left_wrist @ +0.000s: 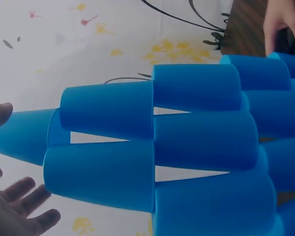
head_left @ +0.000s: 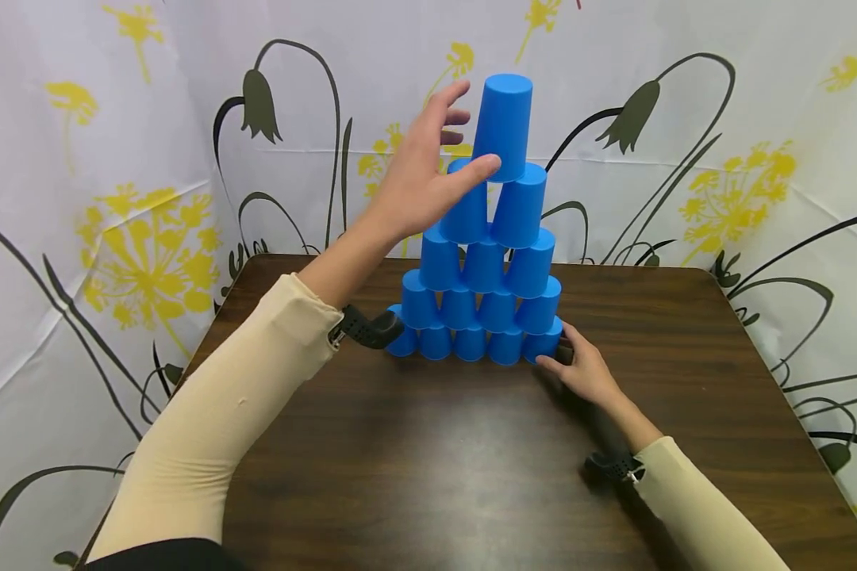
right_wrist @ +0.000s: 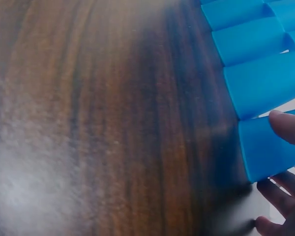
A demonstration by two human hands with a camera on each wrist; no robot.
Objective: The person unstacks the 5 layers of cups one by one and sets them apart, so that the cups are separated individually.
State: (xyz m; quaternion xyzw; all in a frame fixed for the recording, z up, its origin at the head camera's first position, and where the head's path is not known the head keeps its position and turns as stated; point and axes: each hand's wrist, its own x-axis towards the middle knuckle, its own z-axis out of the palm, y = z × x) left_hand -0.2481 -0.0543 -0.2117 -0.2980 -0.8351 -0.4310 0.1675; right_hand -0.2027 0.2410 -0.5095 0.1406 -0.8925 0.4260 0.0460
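Blue plastic cups, all upside down, form a tall pyramid [head_left: 484, 263] of several rows. A single cup [head_left: 507, 127] crowns it, bridging the two cups below. Beside this top cup is my left hand [head_left: 424, 162], fingers spread and thumb extended across its lower front in the head view. The left wrist view shows a gap between those fingers and the top cup [left_wrist: 22, 135]. Low on the right, my right hand [head_left: 589, 369] holds the end cup [head_left: 545, 342] of the bottom row. In the right wrist view its thumb lies over that cup [right_wrist: 268, 150], fingers at the far side.
The pyramid stands toward the back of a dark wooden table [head_left: 428, 460]. Behind it hangs a white curtain [head_left: 400, 47] with yellow and grey flower prints. Black straps with devices [head_left: 371, 327] sit at both wrists, the left one close in front of the lower cups.
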